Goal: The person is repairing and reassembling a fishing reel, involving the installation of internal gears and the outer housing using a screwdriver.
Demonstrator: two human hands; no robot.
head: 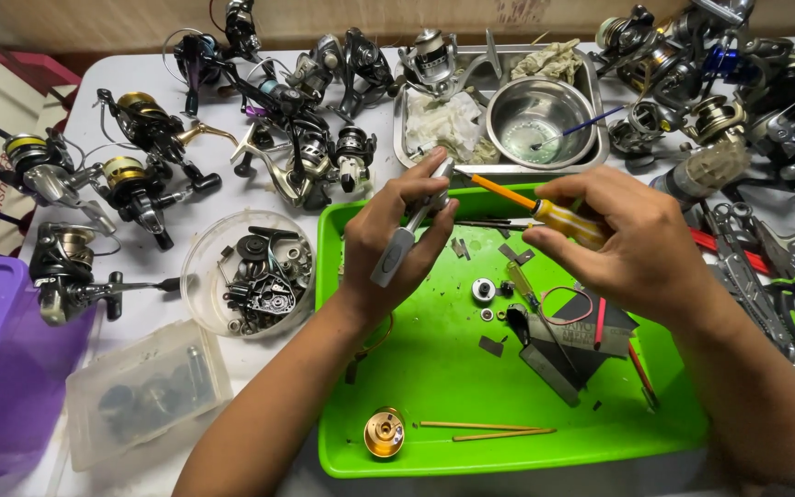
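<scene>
Over the green tray (397,451), a grey reel part (409,232) is gripped by the left hand (390,241) while a yellow screwdriver (545,213), pinched in the right hand (627,241), is being brought to it; careful tip alignment seems needed.

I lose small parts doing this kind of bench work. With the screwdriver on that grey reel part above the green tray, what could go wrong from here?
1. The screwdriver tip meets the grey part close to the left hand; a slip might jab the fingers.
2. A freed screw could drop among the small bits on the green tray and get mixed up, or bounce off.
3. The right hand works just above a small white bearing and red wire; a forearm sweep might scatter them.
</scene>
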